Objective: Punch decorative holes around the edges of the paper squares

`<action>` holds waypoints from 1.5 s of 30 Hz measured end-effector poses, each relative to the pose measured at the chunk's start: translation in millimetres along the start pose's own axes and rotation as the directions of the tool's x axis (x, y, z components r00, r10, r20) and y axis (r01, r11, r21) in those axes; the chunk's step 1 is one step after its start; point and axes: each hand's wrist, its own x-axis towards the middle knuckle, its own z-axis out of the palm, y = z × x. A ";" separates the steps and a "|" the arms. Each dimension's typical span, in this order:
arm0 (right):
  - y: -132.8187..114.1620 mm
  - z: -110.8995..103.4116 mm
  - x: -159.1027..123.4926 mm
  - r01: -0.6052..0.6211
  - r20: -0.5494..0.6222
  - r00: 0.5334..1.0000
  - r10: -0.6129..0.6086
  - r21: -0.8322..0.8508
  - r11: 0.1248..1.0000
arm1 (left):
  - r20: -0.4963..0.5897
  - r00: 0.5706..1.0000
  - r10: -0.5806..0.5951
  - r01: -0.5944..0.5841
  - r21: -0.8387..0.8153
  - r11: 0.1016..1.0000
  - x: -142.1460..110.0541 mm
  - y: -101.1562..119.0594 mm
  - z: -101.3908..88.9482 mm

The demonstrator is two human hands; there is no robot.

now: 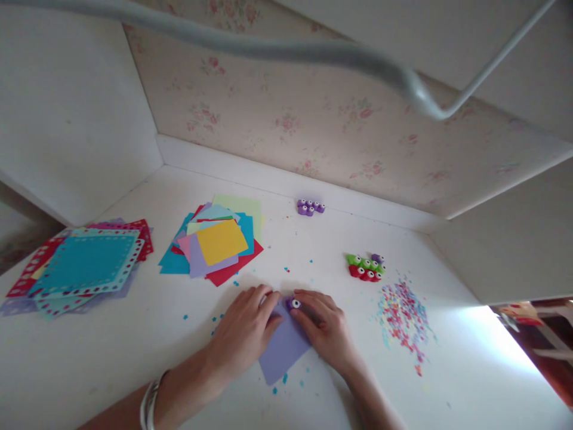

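I see the right hand clasping a purple punch at the lilac sheet's far edge, apparently lining up a cut needing firm pressure, though whether the left hand pinches, I can't tell.

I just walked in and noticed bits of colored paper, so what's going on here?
A person's left hand is at the edge of a purple sheet, while their right hand holds a small purple punch at its upper edge. To the left lie a pile of plain colored sheets and, farther left, a pile of sheets with punched borders. Loose paper bits are heaped on the right, near more small punches.
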 end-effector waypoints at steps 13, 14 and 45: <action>-1.0 -0.1 8.3 -0.210 -0.001 0.977 0.213 0.154 0.966 | 0.046 0.983 0.179 -0.180 0.027 0.983 -25.5 17.9 13.2; -1.3 -0.1 9.9 -0.216 0.006 0.976 0.217 0.157 0.964 | 0.043 0.983 0.177 -0.178 0.028 0.984 -25.8 17.5 14.2; -7.7 -1.4 13.7 -0.225 0.081 0.973 0.217 0.117 0.967 | 0.029 0.978 0.204 -0.206 0.057 0.977 -26.7 16.1 14.3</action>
